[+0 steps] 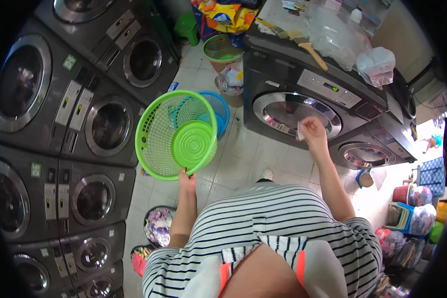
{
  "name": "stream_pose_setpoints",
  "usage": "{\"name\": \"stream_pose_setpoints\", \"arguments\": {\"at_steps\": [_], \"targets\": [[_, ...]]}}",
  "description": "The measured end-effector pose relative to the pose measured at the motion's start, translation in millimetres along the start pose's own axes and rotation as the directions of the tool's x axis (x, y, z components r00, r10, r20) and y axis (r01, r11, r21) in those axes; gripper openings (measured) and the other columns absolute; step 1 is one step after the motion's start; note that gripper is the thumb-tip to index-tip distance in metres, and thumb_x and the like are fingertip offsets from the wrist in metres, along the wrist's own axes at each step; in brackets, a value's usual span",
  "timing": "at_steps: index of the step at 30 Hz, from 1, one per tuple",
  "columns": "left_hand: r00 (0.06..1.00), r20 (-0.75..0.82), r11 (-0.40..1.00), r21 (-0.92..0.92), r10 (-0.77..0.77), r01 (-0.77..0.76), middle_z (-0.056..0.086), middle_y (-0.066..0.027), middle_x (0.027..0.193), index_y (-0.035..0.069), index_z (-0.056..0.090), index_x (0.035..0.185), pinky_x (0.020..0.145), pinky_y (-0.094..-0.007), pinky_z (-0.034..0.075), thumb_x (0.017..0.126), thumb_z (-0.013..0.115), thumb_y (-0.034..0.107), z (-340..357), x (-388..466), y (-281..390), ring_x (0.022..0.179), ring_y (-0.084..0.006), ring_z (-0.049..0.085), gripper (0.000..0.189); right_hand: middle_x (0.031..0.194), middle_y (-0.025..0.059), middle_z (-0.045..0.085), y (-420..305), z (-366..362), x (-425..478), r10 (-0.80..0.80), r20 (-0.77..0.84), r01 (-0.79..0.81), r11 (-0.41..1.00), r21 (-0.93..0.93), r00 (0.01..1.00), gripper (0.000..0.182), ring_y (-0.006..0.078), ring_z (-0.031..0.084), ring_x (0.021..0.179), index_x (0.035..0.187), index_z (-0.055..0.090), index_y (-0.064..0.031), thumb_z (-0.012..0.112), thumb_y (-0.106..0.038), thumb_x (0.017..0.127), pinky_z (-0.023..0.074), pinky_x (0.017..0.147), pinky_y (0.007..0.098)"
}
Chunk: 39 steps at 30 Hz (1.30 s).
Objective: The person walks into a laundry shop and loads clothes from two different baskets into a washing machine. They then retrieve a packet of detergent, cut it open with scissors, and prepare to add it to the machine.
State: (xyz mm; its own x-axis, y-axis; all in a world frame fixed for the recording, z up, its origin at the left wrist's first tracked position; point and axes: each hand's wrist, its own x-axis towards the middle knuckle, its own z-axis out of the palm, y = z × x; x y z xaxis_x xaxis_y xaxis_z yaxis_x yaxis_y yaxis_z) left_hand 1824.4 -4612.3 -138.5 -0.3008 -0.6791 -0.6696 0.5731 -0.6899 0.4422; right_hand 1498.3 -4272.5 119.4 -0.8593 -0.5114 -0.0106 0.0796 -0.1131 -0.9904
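My left hand (187,181) grips the rim of a light green plastic laundry basket (194,144), which is tilted so its bare round bottom shows. Behind it, partly hidden, is a blue plastic basket (220,108). My right hand (313,128) is raised in front of a front-loading washing machine (279,74) and pinches a small white item (301,131), too small to name. The machine's round door (298,113) looks closed, with laundry behind the glass. Its control panel (329,88) has a lit display.
Stacked front-loading machines (110,124) line the left side. Tubs of laundry (160,225) stand on the tiled floor (234,160) by my left arm. A waste bin (231,82) and green-rimmed basket (221,48) are ahead. A wooden-handled brush (313,54) lies atop the washer; bagged laundry (421,219) sits right.
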Motion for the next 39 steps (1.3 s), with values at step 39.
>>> {"name": "stream_pose_setpoints", "arguments": {"at_steps": [39], "targets": [[0.883,-0.002,0.044,0.999,-0.469,0.025,0.055,-0.0073,0.087,0.008,0.051,0.099,0.057,-0.0346,0.048,0.085,0.054,0.013,120.8,257.3,-58.9,0.074,-0.0216,0.057,0.015,0.078,0.0116,0.056,139.0,-96.9,158.0,-0.464,-0.229,-0.061,0.349,-0.935,0.856,0.014,0.0320,0.055,0.078,0.082,0.049,-0.0077,0.057,-0.019,0.081,0.0447,0.070,0.0413]]}}
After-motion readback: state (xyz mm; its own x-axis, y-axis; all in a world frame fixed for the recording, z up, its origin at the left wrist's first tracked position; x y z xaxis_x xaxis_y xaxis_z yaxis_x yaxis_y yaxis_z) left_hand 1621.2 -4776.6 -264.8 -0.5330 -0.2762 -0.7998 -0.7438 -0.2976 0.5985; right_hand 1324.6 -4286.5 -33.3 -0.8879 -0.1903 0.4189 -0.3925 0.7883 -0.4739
